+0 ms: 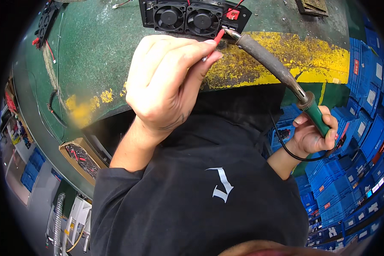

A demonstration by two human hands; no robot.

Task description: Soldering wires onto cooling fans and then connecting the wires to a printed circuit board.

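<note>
My right hand (313, 137) is closed round the green handle of a soldering iron (266, 59), whose long grey barrel slants up and left. Its tip meets the lower right edge of a black panel (148, 19) that carries two black fans (169, 17). Between thumb and forefinger, my left hand (168, 72) pinches a thin red piece (219, 37) with a small silvery end showing below the fingers. The upper end of that piece lies close to the iron's tip; its exact kind I cannot tell. A red part (233, 14) sits on the panel beside the right fan.
A green bench top (98, 47) has a worn yellow strip (281, 59) along its near edge. Another black fan assembly (47, 21) lies at the far left. A cardboard box of small parts (83, 160) stands lower left, blue crates (341, 183) are stacked at right, and a black cord (292, 154) hangs by my right wrist.
</note>
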